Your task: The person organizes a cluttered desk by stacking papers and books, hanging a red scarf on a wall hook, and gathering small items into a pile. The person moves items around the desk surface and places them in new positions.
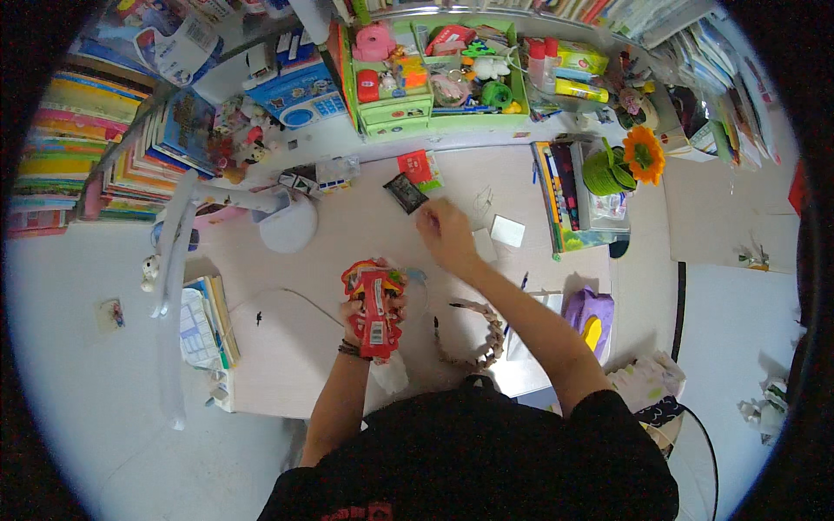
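My left hand (pixel 354 318) is closed around a bunch of red snack packets (pixel 375 304), which cover most of its fingers. A dark bracelet circles that wrist. My right hand (pixel 450 234) is reached out over the far middle of the desk with its fingers curled in; what they hold, if anything, is hidden. Just beyond its fingertips lies a small black packet (pixel 405 193), and I cannot tell whether they touch. A red and green packet (pixel 421 169) lies behind the black one. White square pieces (pixel 507 231) lie right of my right hand.
A white desk lamp (pixel 288 221) stands at the left. Green organizer boxes (pixel 395 113) with toys line the back. At the right are a pencil box (pixel 556 195), an orange flower (pixel 644 154) and a purple pouch (pixel 591 313). A curved beaded strand (pixel 493 341) lies near my body.
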{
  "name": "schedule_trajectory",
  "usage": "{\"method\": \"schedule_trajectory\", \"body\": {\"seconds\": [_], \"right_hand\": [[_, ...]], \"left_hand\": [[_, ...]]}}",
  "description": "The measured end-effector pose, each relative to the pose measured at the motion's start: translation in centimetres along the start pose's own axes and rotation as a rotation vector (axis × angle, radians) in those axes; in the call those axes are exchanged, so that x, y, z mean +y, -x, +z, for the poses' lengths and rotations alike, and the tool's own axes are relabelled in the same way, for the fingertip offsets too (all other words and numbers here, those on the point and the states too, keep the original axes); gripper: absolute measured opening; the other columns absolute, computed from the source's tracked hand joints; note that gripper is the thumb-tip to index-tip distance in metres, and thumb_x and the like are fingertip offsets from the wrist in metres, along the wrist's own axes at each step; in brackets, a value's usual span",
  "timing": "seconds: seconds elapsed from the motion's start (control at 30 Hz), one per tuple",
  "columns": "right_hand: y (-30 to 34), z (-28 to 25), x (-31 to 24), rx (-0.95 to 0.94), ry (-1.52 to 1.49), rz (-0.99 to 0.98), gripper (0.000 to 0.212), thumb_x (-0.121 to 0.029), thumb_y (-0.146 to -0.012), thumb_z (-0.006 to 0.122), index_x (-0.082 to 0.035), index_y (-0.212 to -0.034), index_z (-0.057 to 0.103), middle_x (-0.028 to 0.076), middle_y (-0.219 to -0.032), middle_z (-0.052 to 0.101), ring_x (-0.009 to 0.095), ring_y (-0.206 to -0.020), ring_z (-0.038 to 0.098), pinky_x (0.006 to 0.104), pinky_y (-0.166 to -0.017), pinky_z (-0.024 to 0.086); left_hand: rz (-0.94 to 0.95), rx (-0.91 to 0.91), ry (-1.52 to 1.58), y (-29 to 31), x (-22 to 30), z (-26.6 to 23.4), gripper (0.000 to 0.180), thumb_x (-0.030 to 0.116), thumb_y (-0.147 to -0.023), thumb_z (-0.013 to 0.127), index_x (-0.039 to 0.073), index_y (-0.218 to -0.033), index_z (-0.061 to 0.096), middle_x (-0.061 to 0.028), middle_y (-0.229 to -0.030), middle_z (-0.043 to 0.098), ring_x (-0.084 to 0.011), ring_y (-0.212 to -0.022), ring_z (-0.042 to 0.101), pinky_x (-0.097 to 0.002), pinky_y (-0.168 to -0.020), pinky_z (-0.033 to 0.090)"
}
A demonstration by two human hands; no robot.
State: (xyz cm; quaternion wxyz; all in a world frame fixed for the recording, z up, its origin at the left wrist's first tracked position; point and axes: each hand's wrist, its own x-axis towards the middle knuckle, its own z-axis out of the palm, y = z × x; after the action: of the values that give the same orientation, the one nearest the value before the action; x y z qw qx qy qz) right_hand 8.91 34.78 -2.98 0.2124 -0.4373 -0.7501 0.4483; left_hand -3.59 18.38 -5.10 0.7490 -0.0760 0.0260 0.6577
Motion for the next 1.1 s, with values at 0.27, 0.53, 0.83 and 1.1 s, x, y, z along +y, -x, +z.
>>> {"method": "schedule_trajectory", "body": {"seconds": [0.27, 0.53, 0.83, 1.1], "right_hand": [[-9.3, 4.5, 4.6, 0.102, 0.521, 0.205, 0.095, -0.038, -0.056, 0.081, -0.010, -0.133, 0.032, 0.021, -0.124, 0.036, 0.039, -0.114, 0.034, 0.0595, -0.088, 0.033], [-11.0, 6.6, 5.3, -0.065, 0.509, 0.142, 0.062, -0.019, -0.065, 0.074, -0.015, -0.120, 0.044, 0.020, -0.110, 0.043, 0.034, -0.096, 0.054, 0.0431, -0.077, 0.049], [-7.6, 6.9, 4.2, 0.067, 0.385, -0.181, 0.043, 0.000, -0.075, 0.060, -0.007, -0.114, 0.045, 0.014, -0.099, 0.052, 0.030, -0.084, 0.058, 0.0411, -0.072, 0.050], [1.7, -1.8, -4.1, -0.199, -1.501, 0.357, 0.041, -0.028, -0.088, 0.056, -0.010, -0.123, 0.046, 0.006, -0.101, 0.053, 0.015, -0.073, 0.052, 0.0280, -0.060, 0.044]], "left_hand": [[0.042, -0.047, -0.118, 0.4, 0.7, 1.3, 0.082, 0.018, -0.056, 0.072, 0.011, -0.129, 0.035, -0.0197, -0.115, 0.047, -0.0313, -0.086, 0.057, -0.0453, -0.071, 0.056], [-0.012, -0.005, -0.051, 2.7, 1.7, -0.9, 0.083, 0.020, -0.057, 0.071, 0.015, -0.131, 0.034, -0.0175, -0.118, 0.047, -0.0282, -0.088, 0.054, -0.0431, -0.076, 0.053], [0.023, 0.028, -0.047, 3.0, 1.1, 0.4, 0.084, 0.023, -0.058, 0.072, 0.016, -0.133, 0.034, -0.0160, -0.118, 0.046, -0.0270, -0.089, 0.052, -0.0408, -0.076, 0.051], [-0.023, -0.074, -0.017, 2.9, -0.1, 1.3, 0.087, 0.026, -0.058, 0.074, 0.017, -0.133, 0.032, -0.0146, -0.118, 0.044, -0.0249, -0.087, 0.051, -0.0412, -0.079, 0.050]]}}
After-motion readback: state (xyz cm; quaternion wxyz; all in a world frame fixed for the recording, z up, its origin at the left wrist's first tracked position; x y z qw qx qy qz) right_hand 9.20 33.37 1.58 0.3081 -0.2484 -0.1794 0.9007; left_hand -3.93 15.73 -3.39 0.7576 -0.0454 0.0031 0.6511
